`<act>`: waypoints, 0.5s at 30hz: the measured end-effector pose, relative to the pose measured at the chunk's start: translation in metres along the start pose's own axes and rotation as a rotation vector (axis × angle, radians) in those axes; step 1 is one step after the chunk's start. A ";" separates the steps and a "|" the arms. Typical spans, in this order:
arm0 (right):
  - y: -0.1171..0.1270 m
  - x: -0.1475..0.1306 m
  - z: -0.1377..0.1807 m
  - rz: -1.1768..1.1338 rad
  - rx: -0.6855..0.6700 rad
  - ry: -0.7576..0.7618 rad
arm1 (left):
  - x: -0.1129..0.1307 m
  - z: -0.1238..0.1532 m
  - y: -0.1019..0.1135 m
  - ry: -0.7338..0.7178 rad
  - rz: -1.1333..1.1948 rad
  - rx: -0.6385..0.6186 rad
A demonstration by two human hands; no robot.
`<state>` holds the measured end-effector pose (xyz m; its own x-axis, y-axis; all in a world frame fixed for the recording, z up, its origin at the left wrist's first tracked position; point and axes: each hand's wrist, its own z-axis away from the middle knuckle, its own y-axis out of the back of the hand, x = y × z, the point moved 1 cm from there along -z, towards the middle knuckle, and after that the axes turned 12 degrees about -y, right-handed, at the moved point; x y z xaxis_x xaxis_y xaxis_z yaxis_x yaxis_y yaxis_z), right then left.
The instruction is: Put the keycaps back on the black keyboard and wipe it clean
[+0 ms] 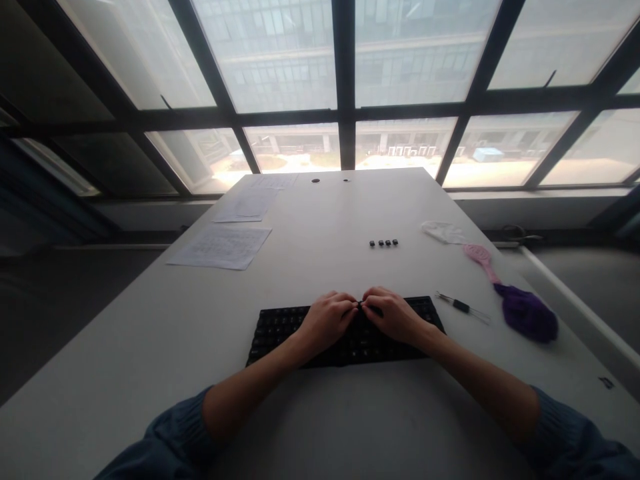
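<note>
A black keyboard [280,330] lies flat in front of me, partly covered by my hands and forearms. Above its far edge, near the middle, my left hand [333,312] and my right hand [387,311] meet fingertip to fingertip. Their fingers are curled and closed around a small dark piece that looks like a keycap [359,305]; it is mostly hidden. Beyond the keyboard several loose black keycaps [384,243] sit in a short row. Just right of the keyboard is a thin wire tool with a black grip [461,306], like a keycap puller.
A pink brush [479,255] and a purple cloth [529,313] lie near the table's right edge, below a crumpled clear plastic bag [444,232]. Printed papers [220,247] are at the left. The white table [320,213] reaches toward large windows. A small dark scrap [607,383] lies far right.
</note>
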<state>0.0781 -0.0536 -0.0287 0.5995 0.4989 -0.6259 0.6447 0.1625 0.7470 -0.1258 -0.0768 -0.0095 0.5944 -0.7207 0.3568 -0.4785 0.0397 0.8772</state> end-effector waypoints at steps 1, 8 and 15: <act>0.000 0.000 0.000 0.010 0.002 0.000 | 0.000 0.000 0.000 -0.001 -0.004 -0.001; -0.001 -0.004 -0.001 0.041 -0.019 -0.004 | 0.001 -0.001 -0.003 -0.015 -0.042 -0.004; 0.000 -0.003 -0.002 0.044 -0.041 -0.027 | 0.000 0.001 -0.004 -0.006 -0.054 -0.026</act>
<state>0.0754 -0.0536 -0.0265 0.6400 0.4833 -0.5974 0.5977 0.1755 0.7823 -0.1243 -0.0775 -0.0137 0.6148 -0.7266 0.3067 -0.4291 0.0181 0.9031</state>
